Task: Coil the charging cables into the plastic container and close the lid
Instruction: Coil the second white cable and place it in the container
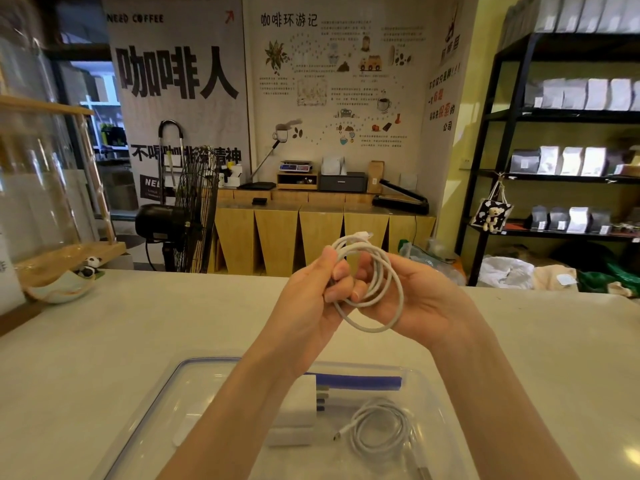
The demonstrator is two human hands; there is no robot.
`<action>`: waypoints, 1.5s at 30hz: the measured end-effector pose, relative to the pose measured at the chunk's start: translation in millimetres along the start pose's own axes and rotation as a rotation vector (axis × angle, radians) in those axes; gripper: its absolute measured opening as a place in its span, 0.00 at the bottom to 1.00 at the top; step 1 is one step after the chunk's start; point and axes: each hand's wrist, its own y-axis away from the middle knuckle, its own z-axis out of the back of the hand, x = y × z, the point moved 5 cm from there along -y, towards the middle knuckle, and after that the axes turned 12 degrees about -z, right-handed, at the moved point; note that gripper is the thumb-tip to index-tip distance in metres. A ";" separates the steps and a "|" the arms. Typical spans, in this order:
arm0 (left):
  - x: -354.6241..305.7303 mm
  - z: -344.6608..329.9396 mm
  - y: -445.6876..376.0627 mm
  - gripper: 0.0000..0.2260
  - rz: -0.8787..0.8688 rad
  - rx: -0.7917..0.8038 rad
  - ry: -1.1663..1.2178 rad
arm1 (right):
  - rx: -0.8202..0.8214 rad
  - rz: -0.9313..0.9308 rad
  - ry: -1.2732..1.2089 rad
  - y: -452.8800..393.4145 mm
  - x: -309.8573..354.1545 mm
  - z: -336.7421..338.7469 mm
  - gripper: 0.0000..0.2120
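From the head view we judge the task about midway; our left hand (pixel 311 289) and right hand (pixel 415 299) both grip one white cable (pixel 377 292), wound into loops and held up above the counter (pixel 104 341); a second coiled cable (pixel 379 429) already lies in the clear plastic container (pixel 446 410) below, beside white chargers (pixel 298 400); we count two cables; the lid we cannot pick out, so closing remains.
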 end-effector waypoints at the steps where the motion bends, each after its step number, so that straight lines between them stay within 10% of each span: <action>1: -0.8 -1.1 0.3 0.17 0.005 0.013 0.000 | -0.005 -0.003 0.003 0.7 -0.7 -0.1 0.10; 8: -7.5 -17.1 9.3 0.16 0.067 0.197 -0.109 | 0.034 -0.034 -0.045 -6.6 -1.0 11.8 0.06; 12: -6.9 -21.0 9.9 0.18 0.045 0.127 -0.100 | 0.024 0.079 -0.028 -6.0 8.2 20.3 0.23; 23: -2.5 -9.0 6.6 0.20 0.111 -0.014 0.061 | -0.423 0.828 -0.190 54.0 45.5 36.2 0.13; 36: -13.9 16.6 -0.1 0.18 0.016 -0.148 -0.082 | -0.475 0.985 1.327 64.0 37.3 -24.5 0.11; 45: -8.4 8.8 1.7 0.18 0.035 -0.144 -0.151 | -0.703 1.166 1.638 63.7 31.0 -32.2 0.06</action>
